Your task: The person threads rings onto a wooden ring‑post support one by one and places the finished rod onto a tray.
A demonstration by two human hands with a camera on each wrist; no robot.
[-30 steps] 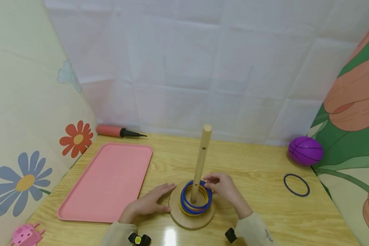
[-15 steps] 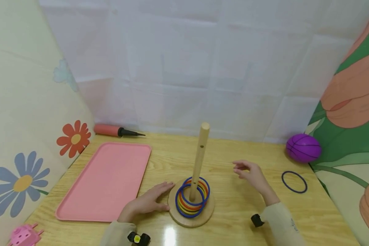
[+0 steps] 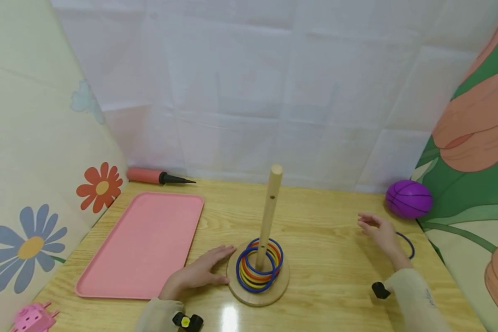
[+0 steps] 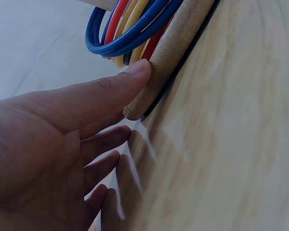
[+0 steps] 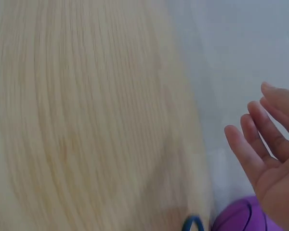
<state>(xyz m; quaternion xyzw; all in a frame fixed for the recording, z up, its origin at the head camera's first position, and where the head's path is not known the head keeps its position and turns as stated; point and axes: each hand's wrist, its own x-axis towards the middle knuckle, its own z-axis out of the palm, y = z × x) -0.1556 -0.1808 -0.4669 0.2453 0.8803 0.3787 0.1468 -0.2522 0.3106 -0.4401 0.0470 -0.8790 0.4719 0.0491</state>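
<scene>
A round wooden base (image 3: 280, 290) carries an upright wooden post (image 3: 269, 207), with blue, red and yellow rings (image 3: 253, 289) stacked loosely around its foot. My left hand (image 3: 199, 273) rests at the base's left edge. In the left wrist view its thumb (image 4: 120, 86) touches the rim of the base, just below the rings, and the other fingers are spread by the table. My right hand (image 3: 382, 236) hovers over the table at the right, holding nothing, its fingers loosely bent. A single blue ring (image 3: 411, 244) lies behind that hand, partly hidden by it.
A pink tray (image 3: 149, 244) lies on the left of the table. Behind it is a red hand pump (image 3: 149, 175) with a black nozzle. A purple ball (image 3: 409, 199) sits at the back right. At the front left corner is a pink toy (image 3: 34, 317).
My right hand has let go of the topmost blue ring and moved right, towards the single blue ring. The stacked rings have settled askew. My left hand stays at the base.
</scene>
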